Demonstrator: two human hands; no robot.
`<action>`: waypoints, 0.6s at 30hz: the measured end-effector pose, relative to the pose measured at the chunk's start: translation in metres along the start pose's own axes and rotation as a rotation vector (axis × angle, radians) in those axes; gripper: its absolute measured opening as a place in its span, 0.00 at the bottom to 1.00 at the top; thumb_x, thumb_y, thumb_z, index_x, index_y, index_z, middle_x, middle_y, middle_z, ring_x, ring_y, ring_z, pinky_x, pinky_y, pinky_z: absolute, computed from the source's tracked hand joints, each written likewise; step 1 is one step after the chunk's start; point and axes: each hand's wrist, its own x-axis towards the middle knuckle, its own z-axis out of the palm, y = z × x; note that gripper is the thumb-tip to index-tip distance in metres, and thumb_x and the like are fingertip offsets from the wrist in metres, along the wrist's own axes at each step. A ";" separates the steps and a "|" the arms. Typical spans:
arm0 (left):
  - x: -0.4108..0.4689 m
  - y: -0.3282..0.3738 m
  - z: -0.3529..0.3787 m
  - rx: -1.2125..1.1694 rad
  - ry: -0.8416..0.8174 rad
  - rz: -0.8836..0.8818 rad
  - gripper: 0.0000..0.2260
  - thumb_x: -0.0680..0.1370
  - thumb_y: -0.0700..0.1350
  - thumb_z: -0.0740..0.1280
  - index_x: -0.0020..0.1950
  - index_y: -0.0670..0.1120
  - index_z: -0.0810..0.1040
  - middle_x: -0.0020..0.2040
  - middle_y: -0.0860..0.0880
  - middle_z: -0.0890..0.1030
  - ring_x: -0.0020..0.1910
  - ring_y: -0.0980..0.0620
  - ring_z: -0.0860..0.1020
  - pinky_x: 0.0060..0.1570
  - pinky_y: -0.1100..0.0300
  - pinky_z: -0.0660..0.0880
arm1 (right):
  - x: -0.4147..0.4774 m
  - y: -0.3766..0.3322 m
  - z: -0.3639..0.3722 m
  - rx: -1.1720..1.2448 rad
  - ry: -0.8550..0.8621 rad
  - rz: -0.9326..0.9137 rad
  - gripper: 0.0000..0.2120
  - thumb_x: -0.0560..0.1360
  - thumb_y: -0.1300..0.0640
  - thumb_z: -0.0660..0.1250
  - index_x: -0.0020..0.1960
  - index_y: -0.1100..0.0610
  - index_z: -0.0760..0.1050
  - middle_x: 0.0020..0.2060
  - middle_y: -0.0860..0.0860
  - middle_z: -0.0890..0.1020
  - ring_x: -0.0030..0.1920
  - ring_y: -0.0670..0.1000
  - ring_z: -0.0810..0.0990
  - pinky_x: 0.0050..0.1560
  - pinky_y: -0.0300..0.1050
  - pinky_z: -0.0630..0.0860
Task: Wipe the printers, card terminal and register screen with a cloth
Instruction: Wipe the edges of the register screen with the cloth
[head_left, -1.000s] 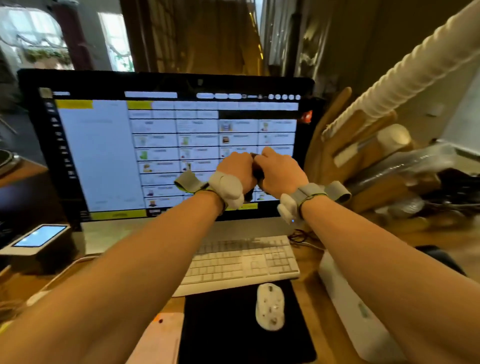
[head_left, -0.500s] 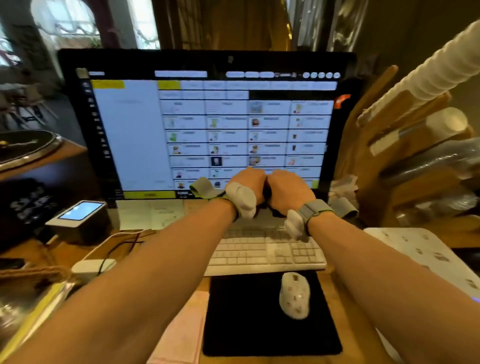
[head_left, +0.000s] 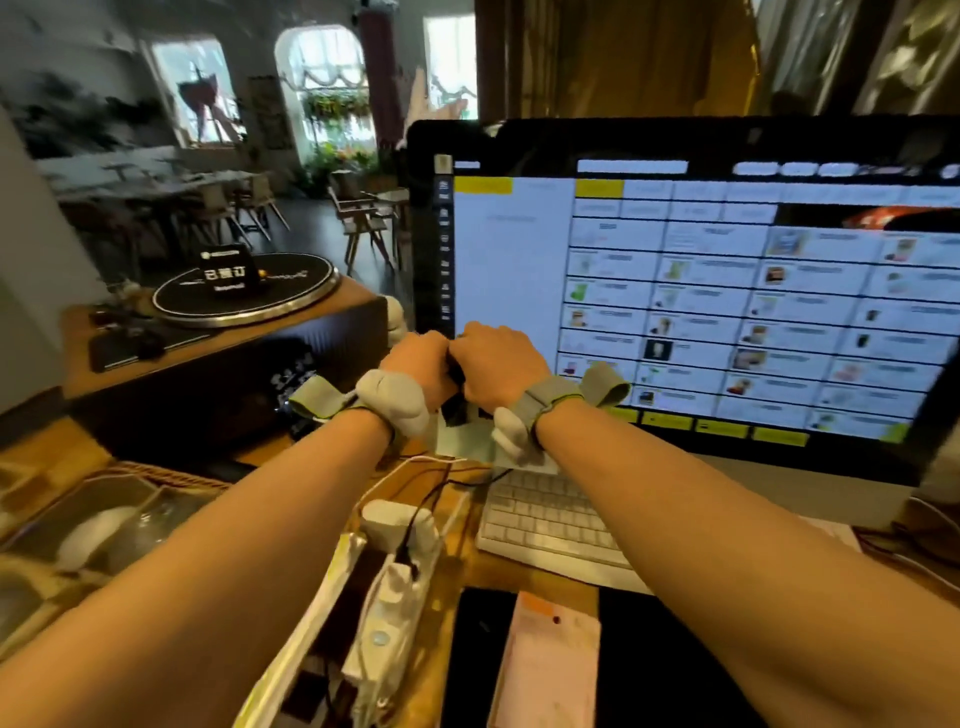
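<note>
Two fists, your left hand (head_left: 418, 366) and right hand (head_left: 498, 364), are pressed knuckle to knuckle. Their fingers curl round a bunched dark cloth (head_left: 456, 410) that shows between and below them. You hold it at the lower left corner of the wide black-framed register screen (head_left: 675, 291), just above the white keyboard (head_left: 545, 519). I cannot tell whether the cloth touches the glass.

By my reading you are midway through the screen: the bottom strip is probably covered and the upper rows are likely still to do. Nothing shows the printers or card terminal wiped, and neither is in sight.

Against a second ago, your hands have slid from the lower middle-right of the screen to its left corner. Your view has swung left, and the white mouse has dropped from sight.
</note>
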 end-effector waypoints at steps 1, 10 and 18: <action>0.000 -0.011 -0.001 0.018 0.002 -0.027 0.11 0.74 0.43 0.67 0.54 0.41 0.80 0.52 0.39 0.82 0.52 0.38 0.80 0.52 0.48 0.77 | 0.007 -0.008 0.004 0.001 0.001 -0.023 0.09 0.74 0.60 0.64 0.54 0.58 0.75 0.51 0.59 0.74 0.45 0.63 0.76 0.38 0.48 0.65; 0.003 -0.025 0.001 0.055 -0.040 -0.059 0.14 0.74 0.43 0.68 0.57 0.39 0.78 0.53 0.39 0.80 0.52 0.38 0.79 0.51 0.47 0.78 | 0.012 -0.020 0.011 -0.002 -0.016 -0.068 0.09 0.74 0.61 0.64 0.54 0.59 0.75 0.51 0.59 0.74 0.45 0.62 0.76 0.37 0.49 0.67; 0.011 0.086 0.006 0.060 -0.005 0.195 0.11 0.73 0.43 0.65 0.32 0.46 0.69 0.34 0.43 0.76 0.36 0.41 0.75 0.35 0.54 0.73 | -0.063 0.065 -0.023 -0.050 -0.004 0.076 0.08 0.75 0.60 0.63 0.54 0.59 0.72 0.51 0.59 0.73 0.35 0.56 0.65 0.37 0.47 0.63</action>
